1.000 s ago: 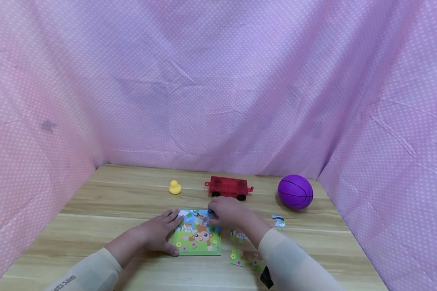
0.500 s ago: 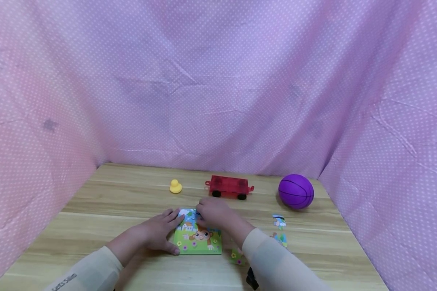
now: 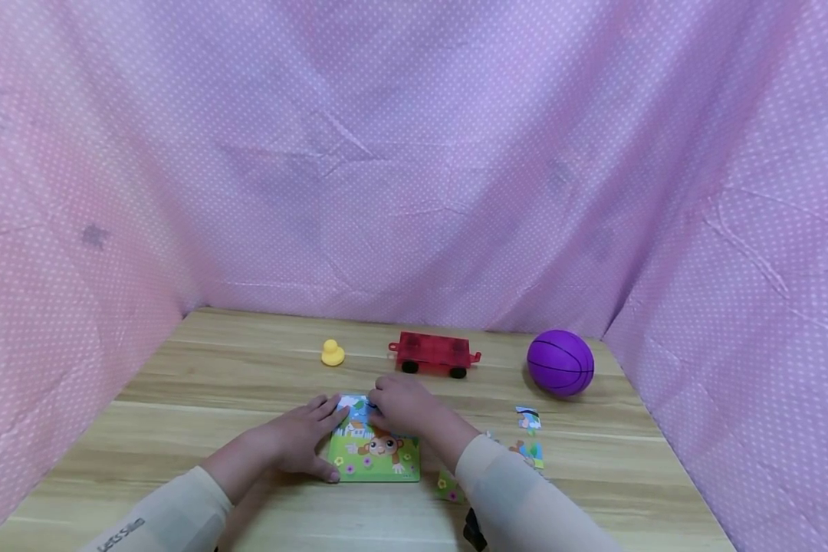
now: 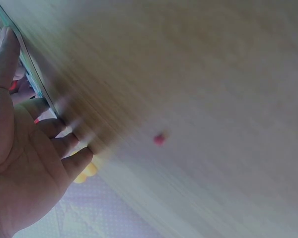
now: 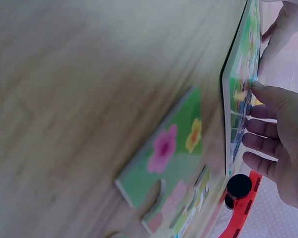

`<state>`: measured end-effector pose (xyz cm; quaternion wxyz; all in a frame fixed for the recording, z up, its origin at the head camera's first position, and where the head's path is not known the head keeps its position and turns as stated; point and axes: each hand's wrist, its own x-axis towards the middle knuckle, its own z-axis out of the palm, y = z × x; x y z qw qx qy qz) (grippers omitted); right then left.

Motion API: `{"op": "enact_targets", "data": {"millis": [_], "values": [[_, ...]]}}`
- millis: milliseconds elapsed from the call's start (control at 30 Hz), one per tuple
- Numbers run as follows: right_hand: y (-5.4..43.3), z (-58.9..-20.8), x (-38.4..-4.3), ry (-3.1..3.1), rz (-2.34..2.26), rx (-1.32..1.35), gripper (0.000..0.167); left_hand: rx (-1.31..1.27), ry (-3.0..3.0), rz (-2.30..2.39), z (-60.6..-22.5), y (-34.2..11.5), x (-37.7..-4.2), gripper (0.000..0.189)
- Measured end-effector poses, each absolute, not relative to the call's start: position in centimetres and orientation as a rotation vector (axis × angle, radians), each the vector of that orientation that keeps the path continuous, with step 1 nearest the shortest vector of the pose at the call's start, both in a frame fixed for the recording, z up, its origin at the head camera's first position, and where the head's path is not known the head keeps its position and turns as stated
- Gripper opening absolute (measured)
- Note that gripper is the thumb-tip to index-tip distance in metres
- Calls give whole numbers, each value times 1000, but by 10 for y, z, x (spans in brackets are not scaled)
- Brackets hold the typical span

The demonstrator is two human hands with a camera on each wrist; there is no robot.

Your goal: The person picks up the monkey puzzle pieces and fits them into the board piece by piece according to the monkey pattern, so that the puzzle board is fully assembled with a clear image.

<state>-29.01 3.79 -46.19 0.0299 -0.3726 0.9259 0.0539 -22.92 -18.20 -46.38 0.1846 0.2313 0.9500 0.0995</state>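
A square puzzle board (image 3: 359, 465) with a monkey picture lies in front of me. My left hand (image 3: 295, 439) rests along its left side, fingers spread over the edge; the left wrist view shows the same hand (image 4: 32, 158) from the palm side. Over the upper part of the board, my right hand (image 3: 405, 402) has its fingers bent down and seems to pinch a small puzzle piece, mostly covered by the fingers. In the right wrist view, that hand's (image 5: 283, 131) thumb and fingertips meet the picture. A loose green flowered piece (image 5: 181, 134) lies beside the board.
More puzzle pieces (image 3: 528, 418) lie to the right, some behind the right sleeve (image 3: 514, 491). Along the back stand a yellow rubber duck (image 3: 332, 353), a red toy wagon (image 3: 433, 351) and a purple basketball (image 3: 560, 363). A pink dotted cloth (image 3: 414, 192) surrounds the table.
My right hand has moved left across the top of the board, from its right corner to near the middle. The left hand has stayed at the board's left edge.
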Motion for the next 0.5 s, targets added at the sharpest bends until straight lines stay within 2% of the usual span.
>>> {"op": "enact_targets", "data": {"millis": [500], "values": [[28, -459, -290, 2835, 159, -1145, 17, 647, 2681, 276, -464, -182, -229, 105]]}}
